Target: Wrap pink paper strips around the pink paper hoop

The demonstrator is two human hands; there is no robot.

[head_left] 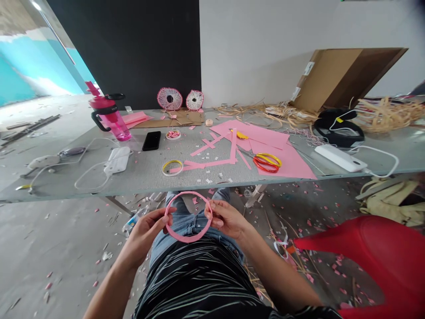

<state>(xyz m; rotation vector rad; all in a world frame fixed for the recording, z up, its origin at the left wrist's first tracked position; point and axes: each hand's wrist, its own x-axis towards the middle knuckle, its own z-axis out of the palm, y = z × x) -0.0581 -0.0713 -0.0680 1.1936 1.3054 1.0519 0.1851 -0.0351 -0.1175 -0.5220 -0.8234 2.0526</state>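
I hold a pink paper ring (187, 238) over my lap, below the table's front edge. My left hand (146, 230) pinches the ring's left side with thumb and fingers closed on it. My right hand (226, 218) grips the ring's right side the same way. On the table (139, 177) above lie pink paper sheets (265, 146), cut pink strips (212, 157), scissors with red and yellow handles (265, 161) and a roll of tape (172, 167).
A pink water bottle (109, 116), black phone (152, 140), white power bank (338, 157) with cable, headphones (337, 126), two woven pink discs (181, 99), straw and a cardboard box (338, 75) are on the table. A red chair (368, 252) stands at my right. Paper scraps litter the floor.
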